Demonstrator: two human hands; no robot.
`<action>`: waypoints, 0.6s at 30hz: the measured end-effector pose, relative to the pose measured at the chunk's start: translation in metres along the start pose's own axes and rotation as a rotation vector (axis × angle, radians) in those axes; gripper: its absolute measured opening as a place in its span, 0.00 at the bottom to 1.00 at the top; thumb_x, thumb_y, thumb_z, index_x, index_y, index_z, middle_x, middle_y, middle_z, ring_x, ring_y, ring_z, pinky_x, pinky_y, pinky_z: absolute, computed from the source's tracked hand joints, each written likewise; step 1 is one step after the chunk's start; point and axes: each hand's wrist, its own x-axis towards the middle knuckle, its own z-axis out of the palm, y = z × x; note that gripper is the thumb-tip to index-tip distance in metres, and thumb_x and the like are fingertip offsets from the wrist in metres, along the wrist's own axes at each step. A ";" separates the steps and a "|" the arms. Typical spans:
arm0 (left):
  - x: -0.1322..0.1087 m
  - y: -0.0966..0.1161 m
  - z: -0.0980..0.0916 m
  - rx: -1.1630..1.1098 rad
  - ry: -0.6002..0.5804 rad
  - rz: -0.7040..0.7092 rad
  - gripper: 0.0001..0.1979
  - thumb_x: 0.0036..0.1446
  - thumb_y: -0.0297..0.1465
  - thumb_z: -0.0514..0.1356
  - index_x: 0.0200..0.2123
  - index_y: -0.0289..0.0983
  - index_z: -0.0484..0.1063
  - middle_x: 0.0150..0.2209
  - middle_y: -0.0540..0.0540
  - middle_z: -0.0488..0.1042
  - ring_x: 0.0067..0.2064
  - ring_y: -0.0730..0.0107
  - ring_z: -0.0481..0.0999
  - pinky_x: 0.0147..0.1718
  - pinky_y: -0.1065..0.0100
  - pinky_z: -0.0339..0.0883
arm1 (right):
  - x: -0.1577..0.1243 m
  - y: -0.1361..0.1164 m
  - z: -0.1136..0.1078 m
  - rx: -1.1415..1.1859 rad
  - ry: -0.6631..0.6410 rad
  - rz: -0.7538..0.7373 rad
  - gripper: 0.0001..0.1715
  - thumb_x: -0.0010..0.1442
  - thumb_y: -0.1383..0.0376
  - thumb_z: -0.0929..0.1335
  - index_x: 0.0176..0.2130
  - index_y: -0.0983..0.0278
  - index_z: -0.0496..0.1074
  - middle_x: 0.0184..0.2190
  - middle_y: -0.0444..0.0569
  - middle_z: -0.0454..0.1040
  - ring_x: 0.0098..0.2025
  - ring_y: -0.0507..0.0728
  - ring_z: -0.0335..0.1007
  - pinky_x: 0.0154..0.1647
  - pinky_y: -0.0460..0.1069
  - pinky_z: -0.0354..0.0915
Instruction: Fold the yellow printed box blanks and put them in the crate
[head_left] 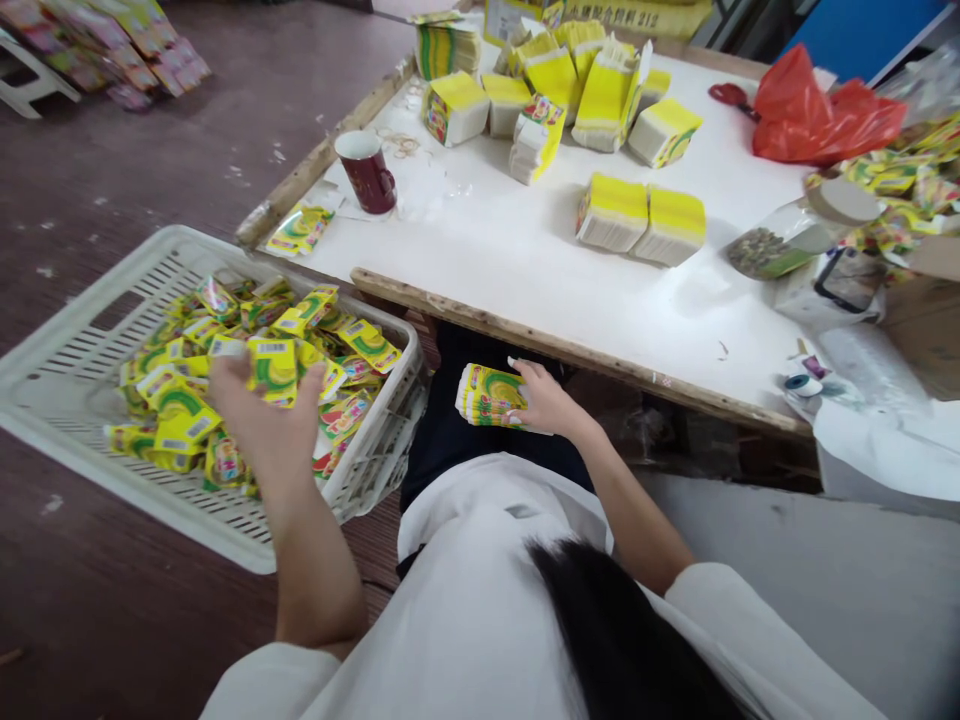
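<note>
My left hand [266,410] is over the white plastic basket [176,515], its thumb and fingers spread apart and a little blurred. Just beyond those fingers lies a yellow and green packet [273,365]; I cannot tell whether they touch it. Many similar small packets [180,415] are heaped in the basket. On my lap, my right hand [546,400] grips a stack of printed yellow cards [484,393] from its right side, fingers along the far edge and thumb at the near one.
Bundles of yellow cards [611,212] stand on the white table [465,240]. A maroon mug [367,175] and a flat packet [300,230] are near its left edge. To the right are a jar [787,235], a red plastic bag [817,115] and scissors [731,97].
</note>
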 end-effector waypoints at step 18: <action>-0.085 -0.011 0.227 -0.364 -0.670 -0.156 0.37 0.36 0.57 0.58 0.44 0.36 0.69 0.46 0.31 0.79 0.52 0.35 0.78 0.55 0.43 0.70 | 0.032 0.018 0.046 -0.284 -0.235 -0.013 0.77 0.35 0.57 0.82 0.73 0.61 0.44 0.65 0.67 0.62 0.62 0.80 0.63 0.58 0.71 0.64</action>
